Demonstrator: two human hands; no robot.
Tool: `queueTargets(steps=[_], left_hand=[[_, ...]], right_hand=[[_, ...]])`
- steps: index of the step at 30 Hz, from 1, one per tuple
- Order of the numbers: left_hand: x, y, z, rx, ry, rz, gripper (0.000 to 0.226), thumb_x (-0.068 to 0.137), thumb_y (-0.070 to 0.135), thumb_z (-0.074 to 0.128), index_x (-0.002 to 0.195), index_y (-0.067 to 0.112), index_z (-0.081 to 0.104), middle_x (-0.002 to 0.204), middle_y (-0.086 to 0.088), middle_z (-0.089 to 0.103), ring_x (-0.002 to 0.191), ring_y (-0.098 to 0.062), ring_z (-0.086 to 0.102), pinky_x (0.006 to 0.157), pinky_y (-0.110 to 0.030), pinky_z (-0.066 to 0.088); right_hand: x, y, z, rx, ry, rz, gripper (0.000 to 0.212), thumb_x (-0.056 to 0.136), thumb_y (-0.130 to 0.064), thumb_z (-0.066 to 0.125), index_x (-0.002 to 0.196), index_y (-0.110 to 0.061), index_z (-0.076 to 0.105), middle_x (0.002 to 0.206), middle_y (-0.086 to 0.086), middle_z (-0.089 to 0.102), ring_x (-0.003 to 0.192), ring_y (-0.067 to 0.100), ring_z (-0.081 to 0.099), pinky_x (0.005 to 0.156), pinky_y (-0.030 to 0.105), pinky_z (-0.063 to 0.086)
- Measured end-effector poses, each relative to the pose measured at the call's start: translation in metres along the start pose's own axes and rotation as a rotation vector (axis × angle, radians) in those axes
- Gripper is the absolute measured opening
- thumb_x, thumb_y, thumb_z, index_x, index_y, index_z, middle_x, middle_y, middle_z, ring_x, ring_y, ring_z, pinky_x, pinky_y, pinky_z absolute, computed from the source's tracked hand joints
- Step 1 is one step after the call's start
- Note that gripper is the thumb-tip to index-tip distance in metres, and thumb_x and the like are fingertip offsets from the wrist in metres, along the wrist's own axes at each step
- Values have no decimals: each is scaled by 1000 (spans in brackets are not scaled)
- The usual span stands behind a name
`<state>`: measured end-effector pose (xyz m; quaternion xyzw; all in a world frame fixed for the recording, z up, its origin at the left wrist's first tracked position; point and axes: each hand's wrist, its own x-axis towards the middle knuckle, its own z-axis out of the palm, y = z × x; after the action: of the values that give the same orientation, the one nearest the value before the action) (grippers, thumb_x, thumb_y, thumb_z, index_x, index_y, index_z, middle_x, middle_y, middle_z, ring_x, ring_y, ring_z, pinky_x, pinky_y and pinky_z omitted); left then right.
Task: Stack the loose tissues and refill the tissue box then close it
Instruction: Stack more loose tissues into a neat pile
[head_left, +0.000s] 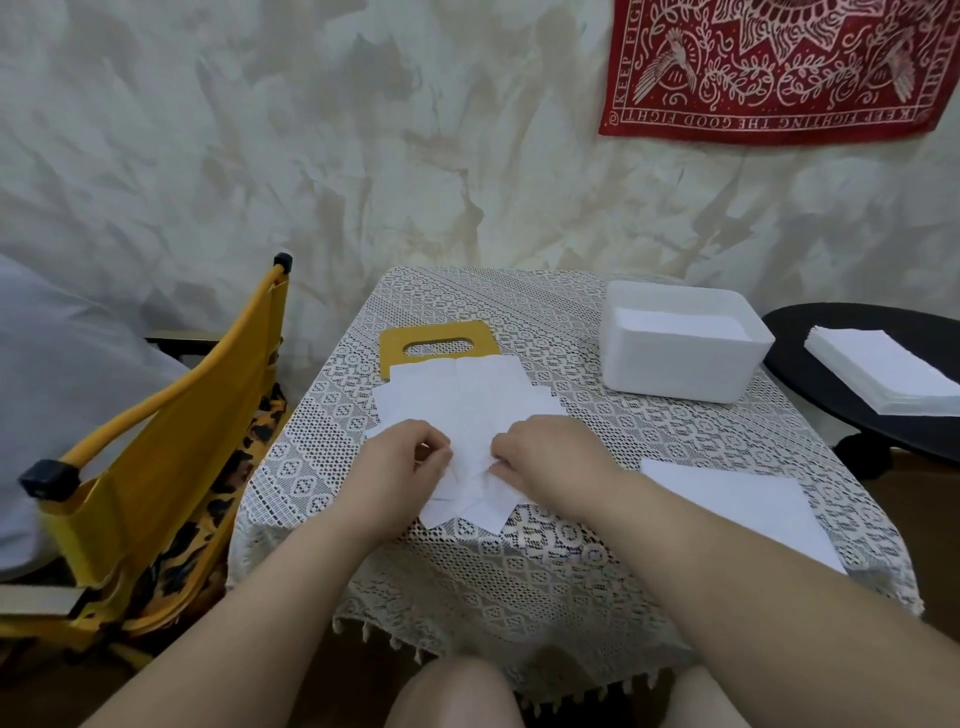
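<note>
Both knees fill the bottom edge of the frame, and above them my forearms reach up to the middle of the lace-covered tabletop (519, 561). My left hand (400, 457) has its fingers curled, pinching the near edge of the loose tissues (467, 405), and my right hand (545, 457) pinches the same sheets just beside it, so the two hands nearly meet. These tissues lie fanned out at the frame's centre, their far edge overlapping the yellow lid (441, 345) with its oval slot. At centre right stands the open white tissue box (680, 364), a stack of tissues inside. A flat white sheet (748, 499) lies lower right. On the black side table (831, 332) at the right edge rests another tissue stack (888, 374). A yellow chair (171, 415) stands at left.
</note>
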<state>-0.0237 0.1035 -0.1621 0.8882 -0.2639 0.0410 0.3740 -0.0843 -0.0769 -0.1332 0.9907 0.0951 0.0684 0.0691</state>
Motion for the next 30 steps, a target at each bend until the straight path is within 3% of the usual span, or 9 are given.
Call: queueTargets(steps=[3, 6, 10, 13, 15, 18, 20, 26, 30], left_hand=[[-4, -3, -2, -77, -1, 23, 25, 82, 25, 71, 104, 29, 61, 108, 15, 60, 94, -7, 56, 85, -26, 46], [0, -10, -2, 127, 14, 180, 49, 75, 31, 75, 122, 27, 59, 124, 16, 53, 115, -9, 43, 99, -24, 32], [5, -5, -6, 232, 185, 259, 16, 78, 29, 64, 90, 23, 73, 104, 7, 70, 107, -23, 58, 91, -30, 39], [2, 16, -14, 231, 195, 250, 7, 83, 20, 67, 88, 20, 72, 91, 8, 72, 88, -19, 65, 76, -26, 44], [-1, 31, -18, 269, 194, 315, 9, 83, 23, 64, 88, 22, 72, 84, 8, 72, 77, -19, 66, 68, -28, 47], [-7, 52, -22, 269, 189, 375, 18, 81, 30, 55, 87, 23, 70, 82, 9, 70, 74, -17, 65, 64, -32, 52], [-10, 62, -25, 226, 196, 377, 15, 84, 28, 59, 93, 23, 70, 88, 10, 69, 80, -12, 64, 70, -26, 48], [-13, 72, -32, 230, 136, 262, 12, 88, 27, 63, 97, 26, 71, 87, 12, 67, 83, -11, 60, 70, -25, 40], [-10, 97, -19, 187, 102, 275, 6, 87, 25, 65, 89, 26, 70, 74, 14, 60, 71, -10, 55, 66, -27, 40]], right_hand=[[-2, 2, 1, 55, 68, 41, 29, 99, -34, 35, 107, -18, 58, 99, 1, 62, 93, 26, 59, 64, 33, 41], [-11, 2, 2, 328, 209, 134, 26, 97, -29, 45, 114, -24, 63, 107, -5, 66, 99, 19, 60, 82, 33, 47], [-24, 6, 5, 608, 358, 195, 23, 88, -26, 60, 110, -20, 67, 105, -5, 68, 98, 13, 60, 90, 34, 47], [-31, 5, -4, 546, 343, 108, 61, 74, -47, 62, 130, -23, 54, 134, -4, 51, 123, 14, 42, 106, 29, 34], [-33, 3, -14, 430, 412, 52, 69, 70, -48, 69, 131, -21, 52, 133, -1, 51, 122, 20, 43, 101, 31, 34], [-34, 2, -26, 302, 582, 4, 28, 75, -29, 72, 99, -15, 69, 93, 1, 67, 90, 27, 58, 75, 38, 53], [-39, 6, -38, 314, 586, 29, 11, 79, -26, 66, 83, -16, 71, 78, -1, 66, 79, 26, 58, 62, 40, 53], [-78, 36, -58, 486, 511, 131, 15, 89, -22, 63, 99, -19, 74, 85, -10, 49, 75, 8, 46, 67, 24, 34], [-101, 62, -63, 423, 411, 228, 19, 91, -21, 59, 105, -18, 72, 90, -4, 57, 83, 15, 53, 72, 27, 37]])
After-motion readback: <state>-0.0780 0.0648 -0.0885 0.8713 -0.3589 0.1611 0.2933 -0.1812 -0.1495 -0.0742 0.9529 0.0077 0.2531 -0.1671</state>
